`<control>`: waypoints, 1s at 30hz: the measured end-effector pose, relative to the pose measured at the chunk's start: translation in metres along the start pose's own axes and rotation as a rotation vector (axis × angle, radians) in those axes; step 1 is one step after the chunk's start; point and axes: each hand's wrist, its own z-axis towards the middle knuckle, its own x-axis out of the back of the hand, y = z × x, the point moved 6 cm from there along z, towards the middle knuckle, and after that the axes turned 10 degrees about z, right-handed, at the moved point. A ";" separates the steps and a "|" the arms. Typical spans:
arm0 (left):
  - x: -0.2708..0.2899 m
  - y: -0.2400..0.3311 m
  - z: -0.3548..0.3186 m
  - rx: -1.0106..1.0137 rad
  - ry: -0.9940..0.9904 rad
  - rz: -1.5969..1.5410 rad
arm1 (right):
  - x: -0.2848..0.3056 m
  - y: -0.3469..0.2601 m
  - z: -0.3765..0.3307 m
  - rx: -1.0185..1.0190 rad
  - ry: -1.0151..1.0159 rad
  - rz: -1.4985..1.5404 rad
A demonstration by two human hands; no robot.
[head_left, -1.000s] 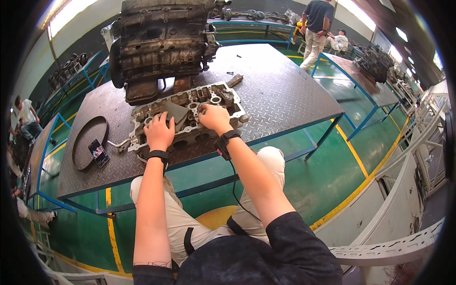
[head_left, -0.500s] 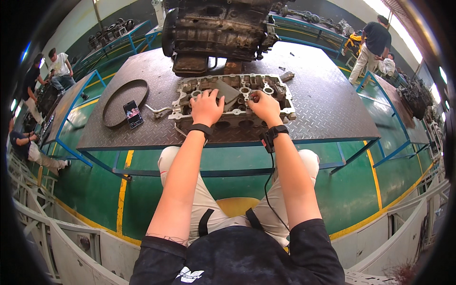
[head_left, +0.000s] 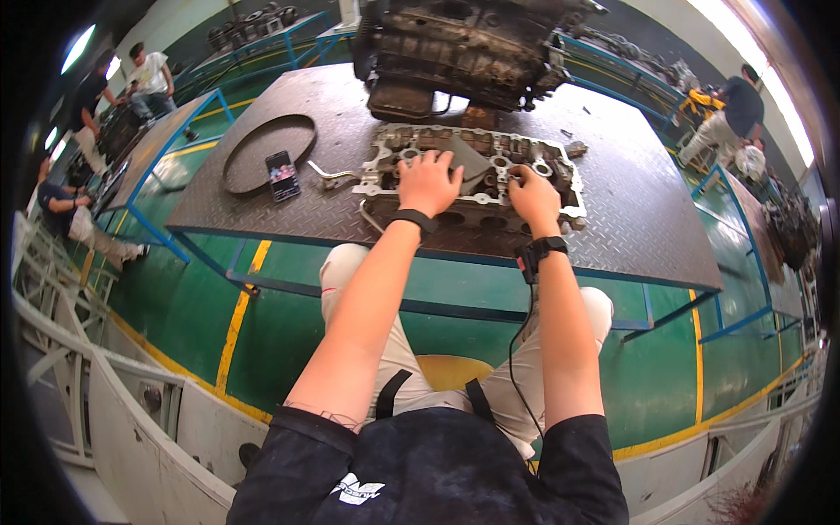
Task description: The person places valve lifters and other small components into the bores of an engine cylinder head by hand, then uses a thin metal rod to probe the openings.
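Both my hands shifted rightward across cylinder head; left hand flat, fingers spread wide; right hand fingers curled, pinching small part.

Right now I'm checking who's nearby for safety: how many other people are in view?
4: two standing people at far left, one crouching person at the left edge, one bending person at far right. Others may be hidden behind the engine block.
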 end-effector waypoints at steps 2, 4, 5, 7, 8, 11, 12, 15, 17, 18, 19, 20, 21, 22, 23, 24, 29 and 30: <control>0.000 -0.003 -0.001 0.006 -0.003 -0.005 | 0.002 -0.005 -0.003 0.046 0.027 0.034; -0.002 -0.003 -0.001 0.002 -0.004 0.001 | 0.003 -0.005 -0.003 0.048 0.032 0.041; -0.002 -0.005 -0.001 0.005 -0.010 0.004 | 0.001 -0.006 -0.003 0.054 0.056 0.048; -0.002 -0.004 -0.001 0.004 -0.008 0.007 | 0.000 -0.003 -0.001 0.045 0.053 0.046; -0.001 -0.003 -0.001 0.000 -0.005 0.010 | -0.001 -0.001 0.000 0.034 0.054 0.044; 0.002 -0.004 -0.002 0.006 0.005 0.021 | -0.001 -0.003 -0.001 0.027 0.056 0.036; 0.002 -0.004 -0.002 0.008 0.005 0.023 | -0.001 -0.004 -0.002 0.026 0.058 0.036; 0.002 -0.003 -0.001 0.011 -0.007 0.005 | 0.000 -0.004 -0.002 0.040 0.081 0.016; 0.001 -0.005 -0.002 0.014 0.000 0.004 | 0.000 -0.006 -0.002 0.034 0.079 0.021; 0.002 -0.005 -0.002 0.016 -0.002 0.004 | 0.000 -0.005 -0.002 0.024 0.079 0.024; 0.002 -0.004 -0.002 0.014 -0.002 0.008 | -0.001 -0.004 -0.002 0.024 0.076 0.024; 0.002 -0.004 -0.003 0.012 -0.003 0.013 | 0.000 -0.004 -0.002 0.031 0.081 0.028; 0.003 -0.004 -0.002 0.015 -0.004 0.014 | -0.001 -0.004 -0.001 0.039 0.085 0.034; 0.003 -0.004 -0.002 0.009 -0.005 0.014 | -0.001 -0.002 -0.001 0.040 0.082 0.035; 0.004 -0.003 -0.002 0.003 -0.007 0.013 | -0.001 -0.001 0.000 0.050 0.087 0.042; 0.004 -0.003 -0.002 0.005 -0.008 0.014 | -0.001 -0.002 0.000 0.058 0.092 0.048; 0.004 -0.006 -0.002 0.014 -0.023 0.004 | -0.004 -0.003 -0.001 0.063 0.097 0.049; 0.004 -0.005 -0.002 0.013 -0.024 0.004 | -0.003 -0.002 0.000 0.065 0.101 0.055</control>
